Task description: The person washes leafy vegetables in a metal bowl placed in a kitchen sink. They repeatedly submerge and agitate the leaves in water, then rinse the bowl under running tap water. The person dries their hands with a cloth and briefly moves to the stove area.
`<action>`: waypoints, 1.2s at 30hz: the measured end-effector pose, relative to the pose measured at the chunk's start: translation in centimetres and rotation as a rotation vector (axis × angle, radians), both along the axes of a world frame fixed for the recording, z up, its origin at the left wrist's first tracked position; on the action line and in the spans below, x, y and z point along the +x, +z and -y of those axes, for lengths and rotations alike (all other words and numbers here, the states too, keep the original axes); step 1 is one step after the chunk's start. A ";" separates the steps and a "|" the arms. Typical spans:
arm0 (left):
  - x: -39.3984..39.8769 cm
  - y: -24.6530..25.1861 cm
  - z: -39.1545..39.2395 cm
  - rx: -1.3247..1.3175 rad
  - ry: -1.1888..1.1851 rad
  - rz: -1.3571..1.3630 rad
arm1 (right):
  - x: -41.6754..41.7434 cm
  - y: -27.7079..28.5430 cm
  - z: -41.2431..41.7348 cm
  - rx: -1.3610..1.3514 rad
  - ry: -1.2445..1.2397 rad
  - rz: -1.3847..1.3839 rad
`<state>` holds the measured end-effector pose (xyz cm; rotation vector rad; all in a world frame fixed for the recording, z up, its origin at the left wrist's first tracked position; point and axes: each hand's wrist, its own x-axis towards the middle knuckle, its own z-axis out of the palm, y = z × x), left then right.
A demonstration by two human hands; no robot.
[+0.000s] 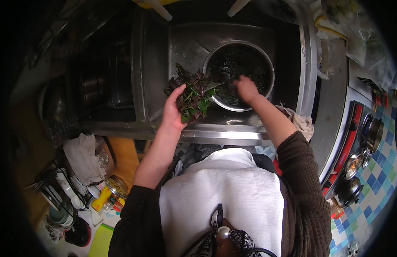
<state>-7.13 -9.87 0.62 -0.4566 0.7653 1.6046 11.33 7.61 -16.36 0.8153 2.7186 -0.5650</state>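
My left hand (174,107) holds a bunch of leafy greens (197,96) with dark purple and green leaves, just left of a round metal basin (271,77). The basin stands in a stainless steel sink (189,38) and holds dark water with leaves in it. Over the basin's right part is my right hand (246,90), its fingers blurred and reaching down to the water. Whether those fingers grip anything is hidden.
The sink's steel front edge (224,133) runs before me, with a cloth (298,120) at its right corner. A gas stove (343,151) with pots is at far right. Behind me on the left are a dish rack (62,189), a towel (84,157) and a green board (101,241).
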 end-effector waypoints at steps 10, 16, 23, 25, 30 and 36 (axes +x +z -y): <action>0.2 -0.3 0.1 -0.007 -0.002 0.021 | -0.2 4.0 -1.3 -0.539 -0.308 -0.021; -0.2 0.0 0.0 0.023 -0.037 0.030 | 1.7 12.3 -3.4 -1.585 -0.922 -0.650; 0.4 0.0 -0.4 0.038 -0.155 0.036 | 2.2 15.9 -2.7 -1.795 -0.889 -1.010; 0.6 0.2 -0.6 0.051 -0.179 0.043 | 2.1 16.9 -2.4 -1.791 -0.894 -1.027; 1.6 1.2 -1.3 0.061 -0.209 0.010 | 2.1 17.4 -1.8 -1.874 -0.942 -1.057; 1.7 0.8 -1.1 0.090 -0.203 0.065 | 2.1 17.4 -1.5 -1.971 -0.998 -1.116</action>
